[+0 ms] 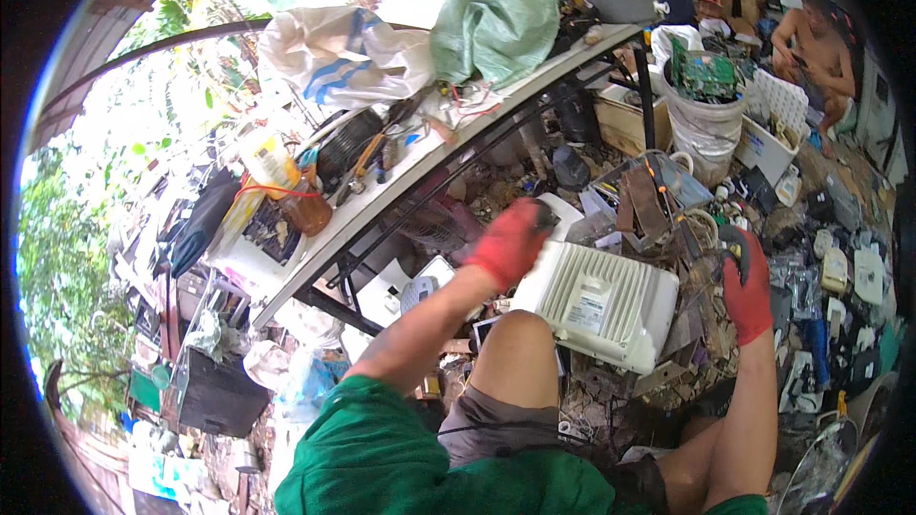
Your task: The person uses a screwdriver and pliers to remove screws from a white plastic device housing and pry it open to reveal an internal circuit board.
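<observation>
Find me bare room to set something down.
A narrow bare strip edges the bench beside the green sack; the ribbed casing between left hand and right hand looks uncovered. Scrap crowds right of the right hand.

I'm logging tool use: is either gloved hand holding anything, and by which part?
It cannot be told: the left hand is blurred, and the right hand looks curled, but no held thing shows clearly in either.

A green sack (pixel 496 29) lies on the table (pixel 405 179).
</observation>
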Tool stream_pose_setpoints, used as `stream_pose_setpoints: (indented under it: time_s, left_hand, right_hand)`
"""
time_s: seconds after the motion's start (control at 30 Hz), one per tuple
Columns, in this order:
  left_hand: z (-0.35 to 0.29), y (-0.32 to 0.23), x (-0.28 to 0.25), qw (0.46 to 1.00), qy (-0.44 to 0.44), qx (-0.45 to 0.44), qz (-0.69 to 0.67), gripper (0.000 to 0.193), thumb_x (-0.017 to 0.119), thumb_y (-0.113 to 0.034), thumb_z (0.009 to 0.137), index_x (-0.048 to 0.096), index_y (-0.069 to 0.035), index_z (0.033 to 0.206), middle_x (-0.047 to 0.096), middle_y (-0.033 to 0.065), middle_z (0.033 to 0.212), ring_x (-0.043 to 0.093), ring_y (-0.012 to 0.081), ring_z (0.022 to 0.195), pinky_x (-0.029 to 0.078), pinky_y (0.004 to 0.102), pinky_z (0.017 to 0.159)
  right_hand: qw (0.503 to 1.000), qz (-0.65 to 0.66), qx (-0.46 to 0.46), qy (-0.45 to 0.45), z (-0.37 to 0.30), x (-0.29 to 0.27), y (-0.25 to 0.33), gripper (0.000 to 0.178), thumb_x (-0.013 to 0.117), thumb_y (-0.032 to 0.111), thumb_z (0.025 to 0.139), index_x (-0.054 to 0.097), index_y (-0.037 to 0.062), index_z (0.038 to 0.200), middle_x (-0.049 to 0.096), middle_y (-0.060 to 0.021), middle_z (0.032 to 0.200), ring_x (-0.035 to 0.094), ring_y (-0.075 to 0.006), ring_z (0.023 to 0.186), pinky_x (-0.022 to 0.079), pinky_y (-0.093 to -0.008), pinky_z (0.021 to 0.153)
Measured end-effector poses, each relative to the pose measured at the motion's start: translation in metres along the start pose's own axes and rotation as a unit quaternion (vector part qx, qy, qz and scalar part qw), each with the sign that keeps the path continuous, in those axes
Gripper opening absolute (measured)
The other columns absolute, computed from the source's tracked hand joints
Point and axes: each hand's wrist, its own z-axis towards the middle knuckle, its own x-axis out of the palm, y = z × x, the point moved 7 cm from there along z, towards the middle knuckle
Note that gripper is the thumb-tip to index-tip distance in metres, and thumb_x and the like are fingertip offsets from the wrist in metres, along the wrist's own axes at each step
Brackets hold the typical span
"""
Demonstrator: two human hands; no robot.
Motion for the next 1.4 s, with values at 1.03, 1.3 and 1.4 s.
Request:
stream_pose_setpoints:
  time_s: [1.03,1.3,1.4]
  left_hand:
    - [0.020,-0.109,0.266,0.920,0.239,0.117,-0.288,0.037,0.064,-0.023,0.089,0.060,-0.007,0.121,0.069,0.0187,0.099,0.067,0.0339,0.093,0.050,0.0384,0.082]
    - [0.024,-0.114,0.270,0.933,0.236,0.092,-0.255,0.026,0.066,-0.027,0.089,0.067,-0.006,0.105,0.067,0.0202,0.081,0.064,0.0389,0.074,0.049,0.0413,0.067]
    - [0.023,-0.117,0.270,0.936,0.229,0.117,-0.239,0.026,0.065,-0.027,0.089,0.067,-0.005,0.103,0.066,0.0203,0.080,0.063,0.0390,0.073,0.049,0.0410,0.066]
  right_hand:
    - [0.992,-0.033,0.024,0.115,-0.024,0.054,-0.013,0.045,0.061,0.018,0.083,0.054,0.0044,0.125,0.059,-0.0194,0.121,0.057,-0.0367,0.112,0.046,-0.0403,0.097]
    - [0.989,-0.023,0.009,0.149,-0.022,0.055,-0.017,0.042,0.061,0.016,0.083,0.055,0.0036,0.122,0.061,-0.0178,0.115,0.059,-0.0371,0.106,0.048,-0.0424,0.093]
    - [0.990,-0.021,-0.005,0.140,-0.022,0.059,-0.020,0.037,0.060,0.014,0.081,0.056,0.0031,0.116,0.062,-0.0179,0.109,0.060,-0.0375,0.102,0.048,-0.0437,0.090]
